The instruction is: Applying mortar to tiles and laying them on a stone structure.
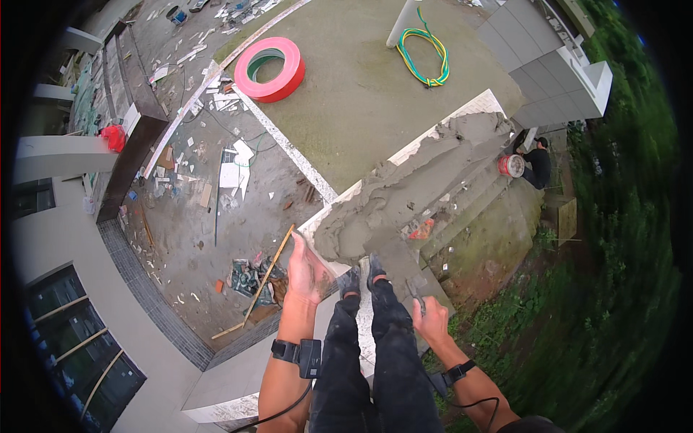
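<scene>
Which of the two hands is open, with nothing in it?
The left hand, its palm showing; the right hand is curled around a grey handle.

Dark, dust-marked long trousers (390,346) and dark, scuffed shoes (376,268) show toward six o'clock. A black wrist strap (286,351) with a rectangular black box (310,359) and thin black cable (285,413) sits near seven o'clock; another black strap (460,372), near five. Grey smudges mark the left hand (304,274).
</scene>
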The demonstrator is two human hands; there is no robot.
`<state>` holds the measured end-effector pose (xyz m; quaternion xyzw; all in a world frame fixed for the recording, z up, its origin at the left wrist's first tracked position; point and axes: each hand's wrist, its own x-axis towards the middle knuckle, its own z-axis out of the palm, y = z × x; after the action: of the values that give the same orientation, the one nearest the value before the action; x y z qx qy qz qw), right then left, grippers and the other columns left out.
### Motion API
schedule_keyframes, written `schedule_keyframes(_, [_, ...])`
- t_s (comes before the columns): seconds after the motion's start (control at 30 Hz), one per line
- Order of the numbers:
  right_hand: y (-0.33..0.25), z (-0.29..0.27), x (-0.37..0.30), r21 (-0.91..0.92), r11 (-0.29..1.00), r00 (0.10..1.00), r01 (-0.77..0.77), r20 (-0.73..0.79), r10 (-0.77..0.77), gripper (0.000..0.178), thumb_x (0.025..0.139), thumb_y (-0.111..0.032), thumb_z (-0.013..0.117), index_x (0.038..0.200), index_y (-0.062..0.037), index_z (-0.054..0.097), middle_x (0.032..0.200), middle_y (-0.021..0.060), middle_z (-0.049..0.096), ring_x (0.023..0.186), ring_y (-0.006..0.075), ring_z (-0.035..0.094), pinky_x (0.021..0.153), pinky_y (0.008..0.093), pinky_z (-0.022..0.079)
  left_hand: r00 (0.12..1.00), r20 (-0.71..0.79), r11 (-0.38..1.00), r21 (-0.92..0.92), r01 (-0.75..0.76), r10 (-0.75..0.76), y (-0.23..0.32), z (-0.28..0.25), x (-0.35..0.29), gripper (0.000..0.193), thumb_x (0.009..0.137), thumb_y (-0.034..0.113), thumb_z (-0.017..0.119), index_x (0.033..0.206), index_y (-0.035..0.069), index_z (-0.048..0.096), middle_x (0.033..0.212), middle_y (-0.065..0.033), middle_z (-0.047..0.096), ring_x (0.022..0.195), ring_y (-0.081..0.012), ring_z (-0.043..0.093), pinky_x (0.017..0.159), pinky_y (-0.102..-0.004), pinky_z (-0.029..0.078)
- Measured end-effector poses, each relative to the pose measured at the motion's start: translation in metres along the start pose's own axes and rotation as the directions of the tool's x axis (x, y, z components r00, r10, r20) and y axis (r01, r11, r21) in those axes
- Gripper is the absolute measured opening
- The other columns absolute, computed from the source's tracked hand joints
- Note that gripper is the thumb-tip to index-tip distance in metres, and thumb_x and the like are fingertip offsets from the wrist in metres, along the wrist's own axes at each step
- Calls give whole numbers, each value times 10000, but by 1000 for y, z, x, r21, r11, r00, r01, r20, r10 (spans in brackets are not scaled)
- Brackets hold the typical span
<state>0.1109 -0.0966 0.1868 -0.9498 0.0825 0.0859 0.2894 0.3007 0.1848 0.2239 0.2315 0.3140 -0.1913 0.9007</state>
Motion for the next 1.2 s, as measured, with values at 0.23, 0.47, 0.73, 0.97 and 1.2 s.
schedule_keyframes(0.23, [2,-67,110,327,937,980,-121,-113,166,249,977,-177,692,824,-1,604,658,186,629,581,340,644,556,426,476,999,45,999,34,12,-13,3,6,1,698,1124,542,287,1591,26,348,1614,-175,429,1479,-357,424,1233,-536,315])
schedule_keyframes(0.47, [-13,-16,100,244,945,971,219,44,-237,233,930,-162,712,793,-25,581,707,183,637,592,417,622,544,472,485,999,44,999,-40,21,-20,6,9,-3,680,1126,519,306,1594,26,339,1632,-173,403,1500,-356,397,1243,-552,296])
schedule_keyframes(0.73, [15,-51,60,-67,895,886,442,191,-423,291,867,-170,771,736,-75,529,664,132,599,524,359,614,483,456,476,999,-7,997,63,45,-45,24,-25,-2,628,1131,460,383,1482,-54,462,1476,-207,568,1326,-328,582,1109,-465,470])
schedule_keyframes(0.97, [-39,-56,123,-122,799,800,588,233,-553,284,887,-168,765,754,-77,531,700,128,595,543,348,619,486,445,476,985,-153,917,376,133,-80,44,-24,-2,513,1108,433,491,1233,-39,647,1087,-165,733,838,-224,709,756,-354,591])
schedule_keyframes(1.2, [-44,-103,95,-251,729,738,637,473,-481,286,917,-215,737,762,-64,549,696,152,610,547,378,629,501,474,495,994,-79,975,201,93,-78,37,-49,-1,559,1122,426,440,1323,-81,562,1083,-214,716,868,-285,724,793,-382,607])
